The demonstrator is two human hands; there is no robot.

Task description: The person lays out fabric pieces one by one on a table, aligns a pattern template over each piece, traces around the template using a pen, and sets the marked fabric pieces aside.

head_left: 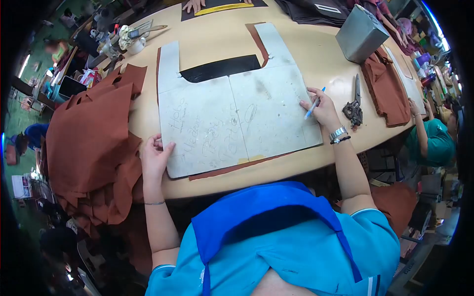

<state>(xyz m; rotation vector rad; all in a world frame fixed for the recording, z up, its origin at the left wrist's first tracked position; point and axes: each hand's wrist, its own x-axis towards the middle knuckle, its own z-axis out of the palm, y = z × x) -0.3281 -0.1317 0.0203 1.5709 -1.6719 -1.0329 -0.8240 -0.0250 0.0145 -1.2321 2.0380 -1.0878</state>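
A large grey-white pattern template [207,111] with handwriting and two upright arms lies on the table in front of me. Reddish-brown leather [232,169] shows beneath it at its lower edge and along the arms. A black piece [222,68] is visible in the gap between the arms. My left hand [157,157] grips the template's lower left edge, thumb on top. At the right edge, my right hand [323,109] holds a blue-and-clear pen [314,104], with fingers touching the template.
Brown leather pieces [94,128] are heaped at the left. Scissors [354,104] lie right of my right hand, near a metal can [362,34] and folded brown leather [385,89]. A brush [143,32] rests on a white cup [136,45]. Another person's hands [194,5] are across the table [217,32].
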